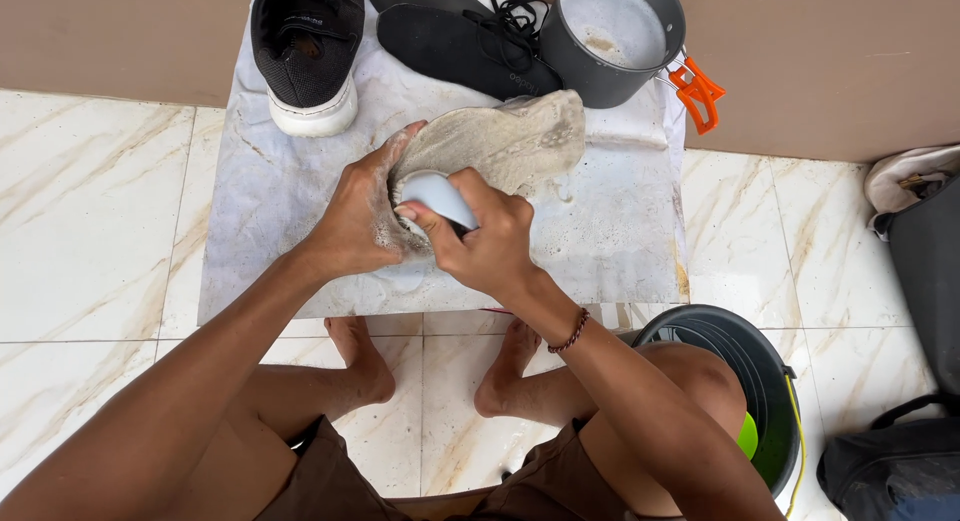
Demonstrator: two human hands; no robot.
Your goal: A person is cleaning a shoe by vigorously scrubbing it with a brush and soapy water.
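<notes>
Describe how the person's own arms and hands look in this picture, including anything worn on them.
Both arms are bare, with no sleeves in view. The right hand has a dark beaded bracelet around its wrist. The left hand wears nothing, and soap suds cling to its fingers. No rings, gloves or watch show on either hand.

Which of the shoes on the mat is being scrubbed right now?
The soapy beige shoe in the middle: the left hand steadies it while the right hand works a pale brush on it. Both black shoes lie untouched behind.
</notes>
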